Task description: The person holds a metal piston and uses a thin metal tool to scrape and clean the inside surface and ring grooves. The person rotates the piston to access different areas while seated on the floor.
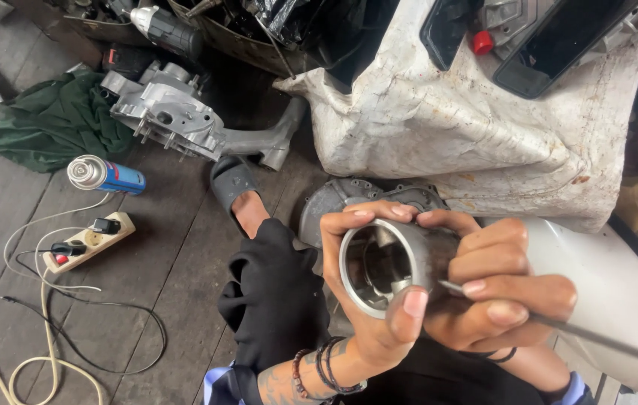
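A short metal cylinder [385, 264] is gripped around its rim by the left hand [368, 300], open bore tilted up toward the camera. A thin metal rod [559, 327] is pinched in the right hand [503, 289], its tip touching the cylinder's right edge. A spray can [105, 175] and power strip [88, 241] are left well apart on the floor.

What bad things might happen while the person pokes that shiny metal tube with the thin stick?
1. The thin metal rod in the right hand presses near the left thumb; a slip might jab it.
2. The left hand alone cradles the round silver metal cylinder over the wooden floor; it might drop.
3. The white cables beside the power strip might trip a foot.
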